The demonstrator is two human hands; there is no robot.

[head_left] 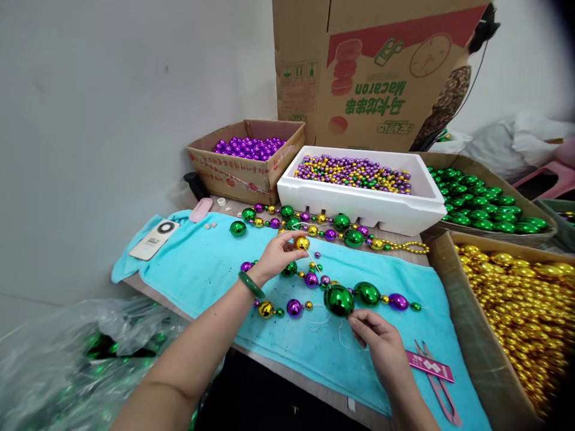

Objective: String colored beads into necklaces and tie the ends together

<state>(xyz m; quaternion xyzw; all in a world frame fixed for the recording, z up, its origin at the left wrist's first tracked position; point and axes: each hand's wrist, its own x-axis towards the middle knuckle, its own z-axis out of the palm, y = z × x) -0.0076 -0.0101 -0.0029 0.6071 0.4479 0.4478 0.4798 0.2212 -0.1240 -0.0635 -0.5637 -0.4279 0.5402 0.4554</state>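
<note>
My left hand point(279, 256), a green bangle point(251, 284) at its wrist, pinches a shiny gold bead point(302, 243) above the towel. From this bead a thin, straight pale line, a needle or taut thread, runs down to a small purple bead point(324, 280). My right hand point(375, 335) has its fingertips closed at the lower end of a large green bead point(339, 300). Strung green, purple and gold beads lie around both hands, among them a green bead point(367, 294) and a purple bead point(294, 308). Loose white thread point(344, 338) curls below.
On the turquoise towel point(202, 281) lie pink thread snips point(442, 392) and a white phone-like device point(155, 239). Behind stand a carton point(242, 176) of purple beads and a white foam box point(359, 206) of mixed beads. Gold beads fill a box point(476, 323) at right.
</note>
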